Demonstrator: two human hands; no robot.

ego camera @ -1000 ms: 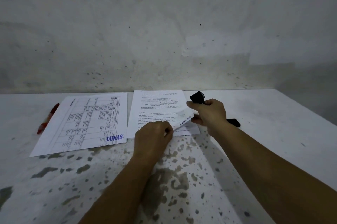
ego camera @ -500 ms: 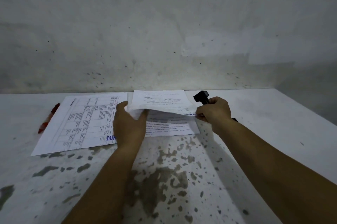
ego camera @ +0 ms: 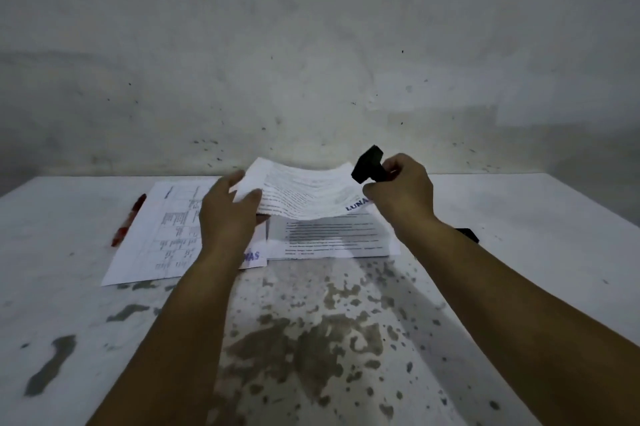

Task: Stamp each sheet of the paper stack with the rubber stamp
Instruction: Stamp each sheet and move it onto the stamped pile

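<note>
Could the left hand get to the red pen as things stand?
Probably not right away: the left hand is holding up the lifted sheet. The pen lies uncovered to its left, past the stamped page, so the path looks free.

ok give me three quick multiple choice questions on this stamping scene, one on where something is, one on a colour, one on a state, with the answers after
1. Where is the red pen?
A. left of the sheet with the table on it
B. on the stack
C. in the right hand

2. What colour is the LUNAS mark on the lifted sheet?
A. red
B. blue
C. green

3. How is the lifted sheet held?
A. flat on the stack
B. crumpled in one fist
C. raised above the stack between both hands

Answers:
1 A, the pen lies on the table beyond that sheet's left edge.
2 B, the letters by the right hand are blue.
3 C, the left hand holds one edge, and the right hand, also gripping the stamp, holds the other.
</note>
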